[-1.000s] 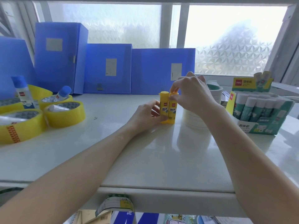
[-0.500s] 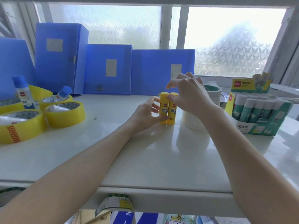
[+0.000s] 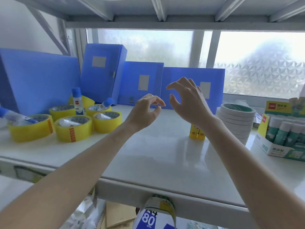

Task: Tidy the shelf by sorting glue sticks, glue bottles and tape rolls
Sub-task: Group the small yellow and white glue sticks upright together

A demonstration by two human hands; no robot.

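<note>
Two yellow glue sticks (image 3: 197, 133) stand upright together on the white shelf (image 3: 156, 156), mostly hidden behind my right wrist. My right hand (image 3: 186, 103) hovers above and left of them, fingers spread, holding nothing. My left hand (image 3: 146, 111) floats to its left with fingers loosely curled and empty. Several yellow tape rolls (image 3: 72, 128) lie at the left with blue-capped glue bottles (image 3: 76, 100) standing and lying among them. A stack of white tape rolls (image 3: 236, 121) sits just right of the glue sticks.
Blue file boxes (image 3: 102, 71) line the back of the shelf before a frosted window. An open carton of green-and-white glue sticks (image 3: 285, 134) stands at the far right. A lower shelf holds paper packs (image 3: 148, 219). A metal shelf frame (image 3: 165, 12) runs overhead.
Both hands have let go of the two yellow glue sticks and lifted up and away to the left. The glue sticks stay standing by the white tape stack. My view has tilted upward.
</note>
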